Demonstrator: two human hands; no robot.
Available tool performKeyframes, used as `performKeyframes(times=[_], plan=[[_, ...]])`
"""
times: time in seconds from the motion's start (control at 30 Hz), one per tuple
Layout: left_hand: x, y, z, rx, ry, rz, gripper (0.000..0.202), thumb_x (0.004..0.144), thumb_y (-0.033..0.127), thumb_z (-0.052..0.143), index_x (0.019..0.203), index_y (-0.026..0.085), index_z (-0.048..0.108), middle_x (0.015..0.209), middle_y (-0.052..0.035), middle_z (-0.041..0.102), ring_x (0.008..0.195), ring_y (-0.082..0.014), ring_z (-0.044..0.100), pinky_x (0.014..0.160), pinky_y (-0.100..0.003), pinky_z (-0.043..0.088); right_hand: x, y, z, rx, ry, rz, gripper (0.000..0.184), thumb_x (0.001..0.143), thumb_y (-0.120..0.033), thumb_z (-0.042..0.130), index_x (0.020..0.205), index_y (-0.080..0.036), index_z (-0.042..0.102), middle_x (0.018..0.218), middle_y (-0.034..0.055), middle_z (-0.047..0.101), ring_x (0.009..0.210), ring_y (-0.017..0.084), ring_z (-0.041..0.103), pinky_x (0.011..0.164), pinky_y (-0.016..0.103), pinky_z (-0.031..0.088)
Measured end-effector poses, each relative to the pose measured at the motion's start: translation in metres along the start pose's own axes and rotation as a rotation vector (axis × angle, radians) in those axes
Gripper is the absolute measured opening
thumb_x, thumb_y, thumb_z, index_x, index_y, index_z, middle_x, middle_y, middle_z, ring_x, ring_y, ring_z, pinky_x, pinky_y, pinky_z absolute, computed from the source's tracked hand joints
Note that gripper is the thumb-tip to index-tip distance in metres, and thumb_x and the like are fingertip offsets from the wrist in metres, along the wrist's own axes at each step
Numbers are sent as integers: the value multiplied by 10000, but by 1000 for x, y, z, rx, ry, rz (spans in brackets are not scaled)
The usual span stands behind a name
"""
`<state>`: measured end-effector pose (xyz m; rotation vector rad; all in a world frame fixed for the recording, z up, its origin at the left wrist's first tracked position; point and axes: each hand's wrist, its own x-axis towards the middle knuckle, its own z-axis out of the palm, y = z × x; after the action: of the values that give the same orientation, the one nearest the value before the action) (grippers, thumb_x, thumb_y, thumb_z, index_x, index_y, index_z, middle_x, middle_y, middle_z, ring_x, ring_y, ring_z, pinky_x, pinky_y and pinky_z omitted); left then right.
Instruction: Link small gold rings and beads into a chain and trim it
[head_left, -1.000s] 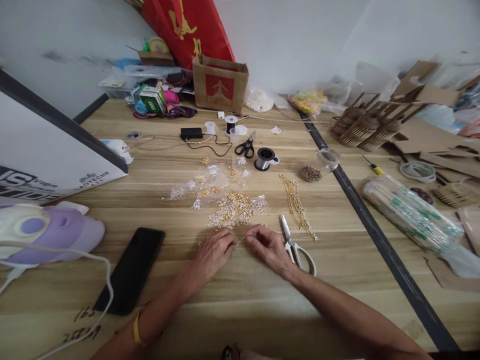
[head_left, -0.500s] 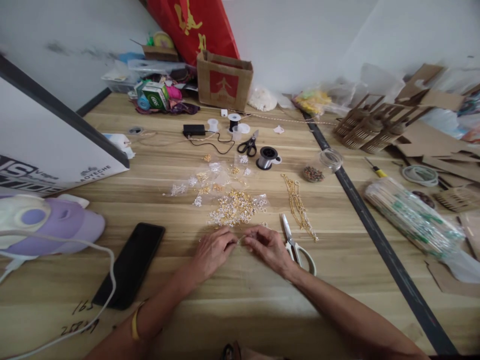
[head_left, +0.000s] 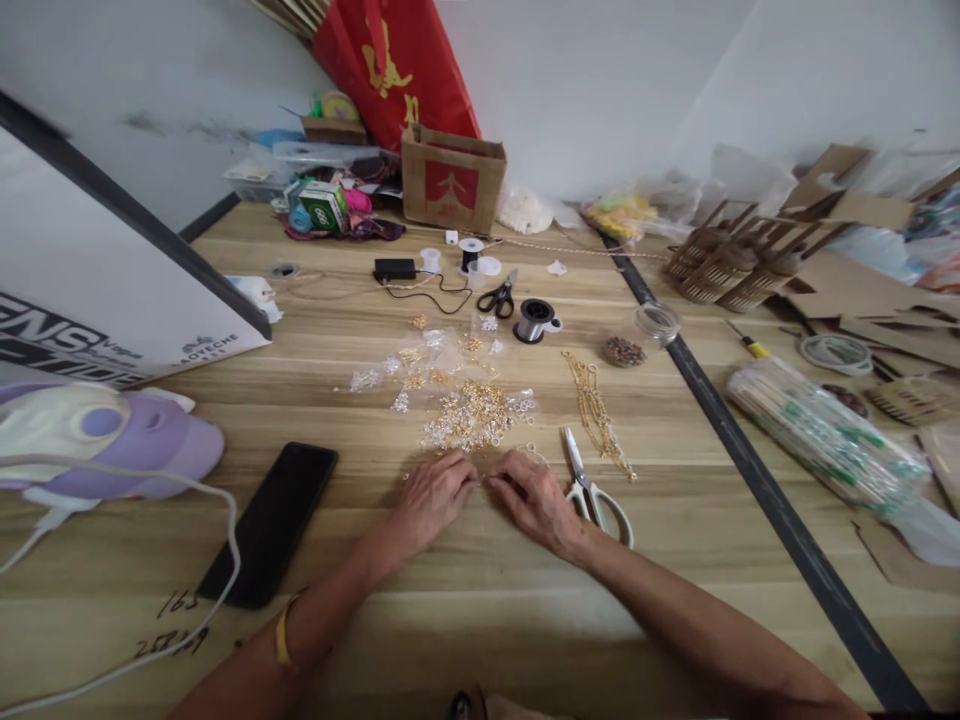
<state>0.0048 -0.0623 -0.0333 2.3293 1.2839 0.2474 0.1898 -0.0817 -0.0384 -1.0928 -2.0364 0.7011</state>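
Note:
My left hand [head_left: 439,492] and my right hand [head_left: 534,497] face each other close above the table, fingertips a small gap apart. Both have thumb and fingers pinched together; whatever sits between them is too small to make out. Just beyond lies a pile of gold and silver beads [head_left: 469,415], with a few small rings [head_left: 523,406] at its right. White-handled scissors [head_left: 592,490] rest beside my right hand, blades pointing away. Further right, several gold chains [head_left: 592,415] are laid out. Small clear bags [head_left: 439,352] of findings spread behind the pile.
A black phone [head_left: 270,525] and a white cable [head_left: 234,530] lie at left, near a purple and white device [head_left: 135,440]. Behind are a wire spool [head_left: 534,322], black scissors [head_left: 497,298] and a jar [head_left: 637,335] on its side. Packed sticks [head_left: 825,430] lie right.
The camera view has shifted slightly, so the left-side things appear further right. My right-hand fingers have curled in a little more; both hands stay at nearly the same place.

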Motion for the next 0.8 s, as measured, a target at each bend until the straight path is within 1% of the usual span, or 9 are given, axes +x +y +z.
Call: performKeyframes(times=[0.13,0.4,0.53,0.67,0.8], plan=[[2,-1,-1,-59,36,15,140,879,173,496,791,173,605,846,-29,619,793,-171,583,710,-262,414,-2,0,1,-51,-8,-12,118,918,-182,452,871,-175,561,793,47,592,693,149,548,639,256,426],[5,-5,-1,-204,94,8,85,809,134,560,747,161,612,781,-28,635,749,-164,578,706,-255,422,-4,-1,4,-145,1,-2,93,881,-187,489,803,-175,540,703,18,568,604,131,518,585,239,387],[7,-7,0,-305,102,-56,98,780,142,566,728,161,647,740,-18,670,702,-156,588,681,-248,424,-4,-1,6,-157,-23,-11,87,857,-165,493,781,-174,534,679,17,579,585,125,521,578,234,381],[9,-6,-2,-380,103,-139,103,742,143,575,690,154,664,664,-9,674,617,-137,581,599,-223,417,-4,0,8,-158,-22,-31,91,846,-151,486,770,-176,529,676,15,573,574,118,513,559,224,372],[12,-6,-1,-482,131,-144,101,716,143,579,652,144,657,628,-9,673,580,-124,585,567,-205,428,-3,1,8,-166,-24,-27,100,856,-153,480,773,-176,532,681,17,570,572,116,513,552,221,366]])
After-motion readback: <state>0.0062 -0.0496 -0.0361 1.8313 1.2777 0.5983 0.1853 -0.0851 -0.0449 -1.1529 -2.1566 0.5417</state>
